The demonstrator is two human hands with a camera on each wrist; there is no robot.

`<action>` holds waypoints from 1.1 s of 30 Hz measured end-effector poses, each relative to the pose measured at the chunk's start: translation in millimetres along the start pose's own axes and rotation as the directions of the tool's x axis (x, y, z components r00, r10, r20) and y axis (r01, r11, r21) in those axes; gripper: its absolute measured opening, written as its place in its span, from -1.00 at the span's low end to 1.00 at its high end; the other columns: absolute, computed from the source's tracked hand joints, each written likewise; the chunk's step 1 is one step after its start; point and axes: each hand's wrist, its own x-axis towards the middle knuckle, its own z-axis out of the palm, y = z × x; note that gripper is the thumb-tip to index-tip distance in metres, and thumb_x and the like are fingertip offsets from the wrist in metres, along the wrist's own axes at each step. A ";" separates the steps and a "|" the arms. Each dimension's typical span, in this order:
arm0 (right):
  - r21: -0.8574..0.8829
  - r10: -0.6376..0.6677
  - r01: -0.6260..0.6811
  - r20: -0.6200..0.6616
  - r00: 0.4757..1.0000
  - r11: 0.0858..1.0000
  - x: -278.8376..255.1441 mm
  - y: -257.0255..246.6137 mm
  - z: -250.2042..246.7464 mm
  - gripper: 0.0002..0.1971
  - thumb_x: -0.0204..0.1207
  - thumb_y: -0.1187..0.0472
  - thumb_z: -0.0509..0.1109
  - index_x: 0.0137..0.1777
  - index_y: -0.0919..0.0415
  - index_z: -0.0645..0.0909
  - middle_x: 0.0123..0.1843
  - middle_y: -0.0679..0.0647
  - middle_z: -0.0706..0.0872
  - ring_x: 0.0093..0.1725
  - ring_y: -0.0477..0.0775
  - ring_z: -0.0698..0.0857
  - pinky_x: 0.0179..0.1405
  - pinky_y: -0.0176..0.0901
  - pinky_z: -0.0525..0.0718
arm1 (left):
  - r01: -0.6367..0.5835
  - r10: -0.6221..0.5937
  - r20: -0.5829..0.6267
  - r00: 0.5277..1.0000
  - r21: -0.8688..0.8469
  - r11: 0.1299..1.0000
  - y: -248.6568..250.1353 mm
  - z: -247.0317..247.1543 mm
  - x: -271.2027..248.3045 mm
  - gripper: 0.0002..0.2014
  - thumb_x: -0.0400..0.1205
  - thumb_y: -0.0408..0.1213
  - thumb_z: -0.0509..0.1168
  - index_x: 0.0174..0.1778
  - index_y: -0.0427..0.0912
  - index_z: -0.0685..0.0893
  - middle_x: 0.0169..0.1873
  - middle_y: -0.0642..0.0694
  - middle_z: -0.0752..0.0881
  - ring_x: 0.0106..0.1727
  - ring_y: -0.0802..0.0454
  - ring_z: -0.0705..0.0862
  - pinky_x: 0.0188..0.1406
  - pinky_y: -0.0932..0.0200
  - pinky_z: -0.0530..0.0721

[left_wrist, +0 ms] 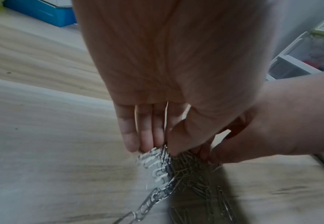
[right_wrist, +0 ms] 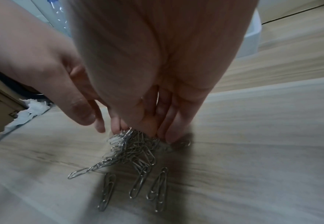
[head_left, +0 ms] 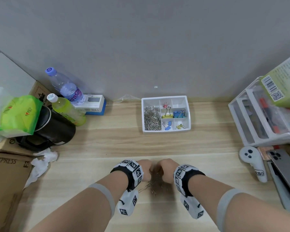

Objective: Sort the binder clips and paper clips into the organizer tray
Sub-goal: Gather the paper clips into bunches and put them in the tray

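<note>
A white organizer tray point(head_left: 164, 97) stands at the back of the wooden table. Its long left compartment holds silver paper clips point(head_left: 152, 118); other compartments hold pink point(head_left: 165, 105), yellow point(head_left: 167, 115) and blue binder clips point(head_left: 178, 114). Near the front edge lies a loose pile of paper clips point(head_left: 155, 183) point(left_wrist: 186, 171) point(right_wrist: 136, 150). My left hand point(head_left: 145, 169) point(left_wrist: 157, 148) and right hand point(head_left: 165, 169) point(right_wrist: 153, 133) meet over the pile, each pinching a bunch between thumb and fingertips. A linked chain of clips point(left_wrist: 157, 195) trails to the table; three single clips point(right_wrist: 107, 192) lie flat nearby.
At the left stand two bottles point(head_left: 65, 87), a black jug point(head_left: 54, 129), crumpled tissue point(head_left: 42, 163) and a cardboard box point(head_left: 5, 178). A white drawer unit point(head_left: 258, 118), a white controller point(head_left: 254, 163) and a phone point(head_left: 285, 169) fill the right side.
</note>
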 end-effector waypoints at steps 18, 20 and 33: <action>-0.007 -0.090 0.090 -0.129 0.987 0.996 -8.3 4.9 9.6 -0.50 0.36 0.41 0.40 0.34 0.17 0.55 0.25 0.08 0.49 0.21 0.17 0.62 0.19 -0.06 0.65 | -0.014 0.010 -0.124 0.992 -0.029 0.999 -2.5 8.5 -10.6 -0.81 0.45 -0.45 0.25 -0.18 -0.05 0.47 -0.25 -0.10 0.46 -0.23 -0.03 0.41 -0.25 0.09 0.42; -0.009 -0.109 0.109 -0.097 0.989 0.994 -8.2 4.9 11.9 -0.43 0.34 0.42 0.42 0.39 0.16 0.51 0.27 0.09 0.47 0.24 0.17 0.60 0.22 -0.04 0.65 | -0.021 0.020 -0.121 0.993 -0.011 1.000 -3.1 10.3 -12.2 -0.82 0.48 -0.45 0.28 -0.10 -0.08 0.57 -0.19 -0.14 0.54 -0.20 -0.09 0.49 -0.20 0.05 0.56; -0.090 -0.056 0.046 -0.107 0.993 0.995 -21.1 21.1 19.4 -0.01 0.08 0.20 0.76 0.48 0.14 0.27 0.39 0.08 0.39 0.36 0.16 0.51 0.30 0.01 0.63 | 0.182 -0.179 -0.033 0.983 0.211 0.960 -26.4 34.7 -20.3 -0.45 0.12 -0.15 0.68 -0.07 -0.17 0.60 -0.32 -0.04 0.73 -0.40 -0.01 0.71 -0.47 0.18 0.72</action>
